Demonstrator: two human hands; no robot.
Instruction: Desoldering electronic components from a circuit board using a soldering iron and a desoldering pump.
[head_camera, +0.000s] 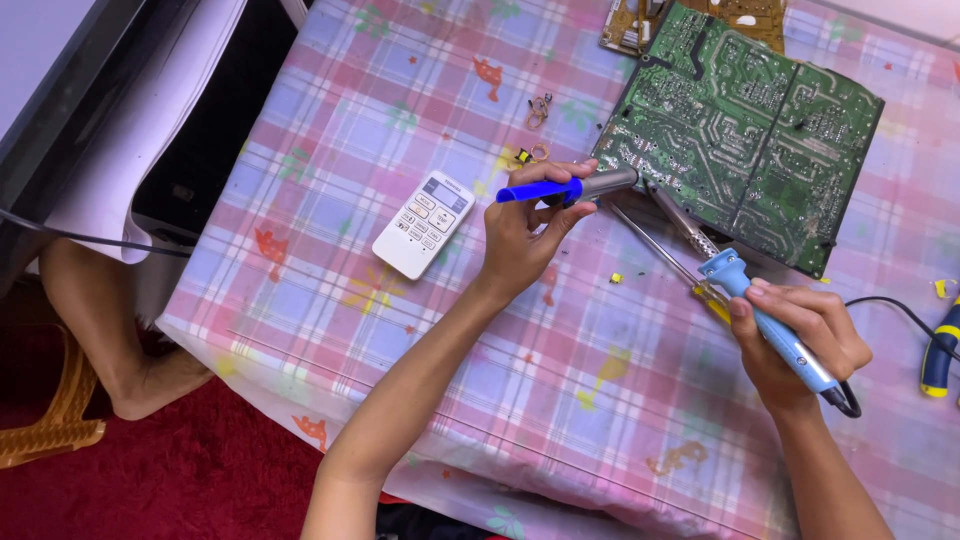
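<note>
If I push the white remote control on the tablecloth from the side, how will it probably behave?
The white remote control lies flat on the checked tablecloth, so it would probably slide, not roll or tip. Its body looks like rigid plastic, likely stiff and light. The soft cloth may wrinkle and drag under it. Neither the left hand nor the right hand touches it.

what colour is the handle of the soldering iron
Light blue, held in the right hand; the soldering iron shows best in the head view.
</note>
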